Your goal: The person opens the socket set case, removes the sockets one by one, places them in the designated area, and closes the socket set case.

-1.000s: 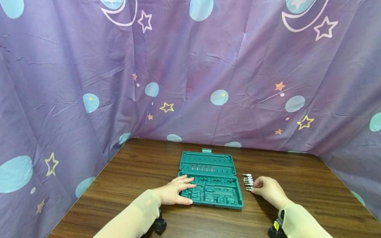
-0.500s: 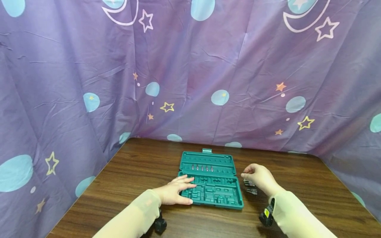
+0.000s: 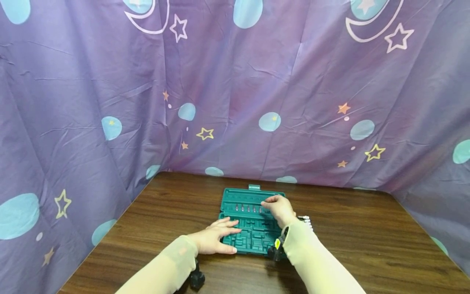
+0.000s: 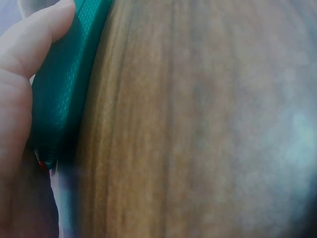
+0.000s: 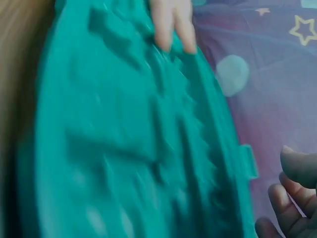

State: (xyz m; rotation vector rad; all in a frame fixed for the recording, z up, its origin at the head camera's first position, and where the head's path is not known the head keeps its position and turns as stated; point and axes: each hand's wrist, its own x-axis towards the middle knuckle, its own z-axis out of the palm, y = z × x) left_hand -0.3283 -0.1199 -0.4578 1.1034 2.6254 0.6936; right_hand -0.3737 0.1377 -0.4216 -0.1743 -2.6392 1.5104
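Observation:
A green plastic bit case [image 3: 253, 235] lies unfolded on the table. My left hand [image 3: 214, 237] rests on its left side with fingers spread; in the left wrist view the thumb [image 4: 54, 22] lies along the green wall. Over the right part of the lid is my right hand [image 3: 280, 208], thumb and forefinger close together. Whatever may be between those fingertips is too small or hidden to tell. A row of several pinkish bits [image 3: 248, 208] stands in the lid, left of those fingertips. Silver bits [image 3: 307, 222] lie right of the case, partly covered by my right forearm.
The brown wooden table [image 3: 176, 204] carries the case and the loose bits. Behind it hangs a purple curtain [image 3: 227, 81] printed with stars and moons. The lid's latch [image 3: 254, 187] points toward the curtain.
My right hand has moved left from the loose silver bits to above the case lid. The left hand has stayed on the case's left side.

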